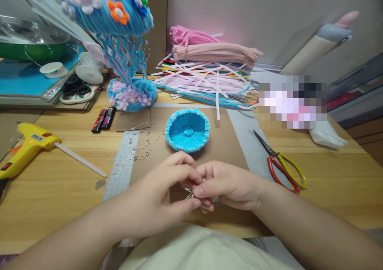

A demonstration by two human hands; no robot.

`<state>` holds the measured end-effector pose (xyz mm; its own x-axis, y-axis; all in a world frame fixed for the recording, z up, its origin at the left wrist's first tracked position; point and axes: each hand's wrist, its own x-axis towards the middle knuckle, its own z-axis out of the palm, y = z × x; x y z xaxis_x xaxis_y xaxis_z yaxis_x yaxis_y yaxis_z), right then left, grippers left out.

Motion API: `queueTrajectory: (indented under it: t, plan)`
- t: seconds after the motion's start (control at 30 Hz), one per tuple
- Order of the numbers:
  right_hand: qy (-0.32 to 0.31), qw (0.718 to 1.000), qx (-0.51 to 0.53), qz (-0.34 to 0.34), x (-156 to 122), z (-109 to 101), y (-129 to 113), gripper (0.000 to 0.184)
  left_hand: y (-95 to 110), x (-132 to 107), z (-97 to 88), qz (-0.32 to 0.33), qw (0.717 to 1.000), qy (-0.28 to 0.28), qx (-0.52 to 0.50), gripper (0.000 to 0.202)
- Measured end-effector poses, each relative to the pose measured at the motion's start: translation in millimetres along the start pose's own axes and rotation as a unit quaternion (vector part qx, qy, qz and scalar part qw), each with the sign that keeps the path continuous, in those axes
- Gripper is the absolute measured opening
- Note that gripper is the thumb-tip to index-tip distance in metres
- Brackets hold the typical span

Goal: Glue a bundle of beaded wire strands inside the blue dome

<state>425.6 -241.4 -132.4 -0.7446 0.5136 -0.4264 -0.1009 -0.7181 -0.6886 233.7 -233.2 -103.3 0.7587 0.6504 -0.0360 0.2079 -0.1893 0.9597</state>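
My left hand (163,194) and my right hand (226,184) meet over the front of the brown cardboard (218,138). Between their fingertips is a small bunch of thin, shiny silvery strands (189,191); its exact kind is partly hidden. My right thumb presses it against the fingers, while the left fingers and thumb curl around it. Just beyond the hands lies a blue fuzzy-rimmed bowl shape (188,131), hollow side up, with a round disc at its centre. To its left, a clear beaded strand (143,146) lies loosely on the cardboard and mat.
A yellow hot glue gun (26,146) lies left with a glue stick in it. Scissors (281,164) lie open at right. A blue flowered jellyfish-like craft (119,18) stands at the back left, beside bundles of pipe cleaners (209,54). Two small markers (103,119) lie near it.
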Motion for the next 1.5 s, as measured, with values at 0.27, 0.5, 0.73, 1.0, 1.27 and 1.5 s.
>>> queueTrajectory:
  t: [0.27, 0.5, 0.73, 1.0, 1.27, 1.5]
  plan:
    - [0.047, 0.999, 0.011, 0.001, -1.4, 3.9, -6.3, 0.021, -8.7, 3.2, -4.1, 0.029, 0.995, 0.083, 0.039, 0.005]
    - [0.038, 0.999, 0.023, -0.029, -5.5, 3.0, -5.3, 0.027, -6.6, 3.7, -2.1, 0.005, 0.984, 0.174, -0.034, 0.009]
    - [0.136, 0.980, -0.096, -0.104, -15.4, 10.9, -14.9, 0.025, -6.4, 3.3, -4.5, -0.008, 0.979, 0.204, -0.031, 0.003]
    - [0.214, 0.959, -0.147, -0.110, -15.4, 16.3, -12.8, 0.018, -5.2, 3.4, -1.1, 0.046, 0.974, 0.191, 0.109, 0.008]
    - [0.247, 0.790, -0.455, -0.328, -11.8, 28.0, 4.6, 0.007, -10.0, -0.6, 7.7, 0.025, 0.941, 0.309, 0.135, 0.011]
    - [0.128, 0.958, -0.144, -0.212, -0.9, 18.7, 4.8, 0.018, -4.8, 3.9, 7.9, -0.050, 0.951, 0.272, -0.138, 0.009]
